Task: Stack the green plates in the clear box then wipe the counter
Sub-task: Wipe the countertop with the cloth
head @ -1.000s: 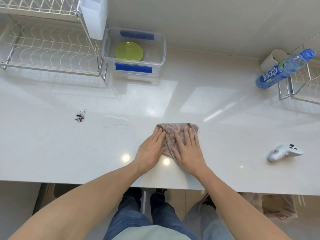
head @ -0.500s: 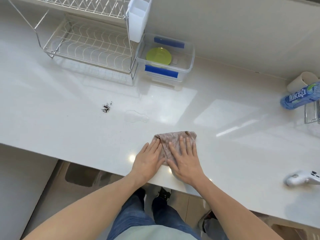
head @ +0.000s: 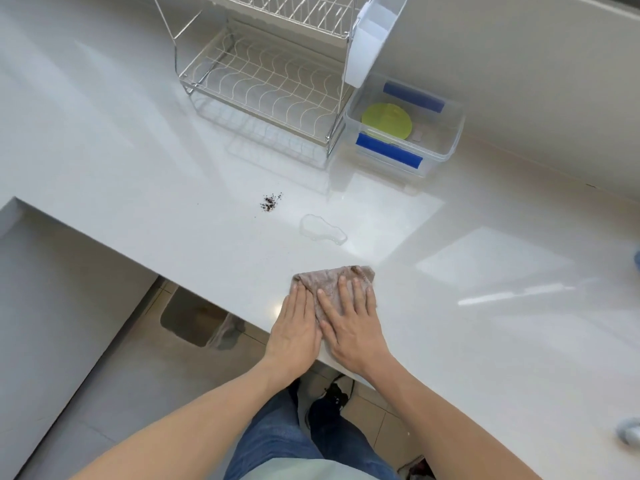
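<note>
A brown cloth lies on the white counter near its front edge. My right hand presses flat on the cloth. Beside it, my left hand lies flat with its fingertips on the cloth's left edge. Green plates sit stacked inside the clear box with blue handles, at the back by the wall. A small pile of dark crumbs and a water puddle lie on the counter between the cloth and the box.
A wire dish rack stands left of the box, with a white cutlery holder hanging on its right side. The counter's left end drops off to the floor, where a grey bin stands. A pale object shows at the right edge.
The view has swung left, so the rack, box, crumbs and puddle now sit further right and the bottle is out of sight. Both hands stay flat on the cloth.
</note>
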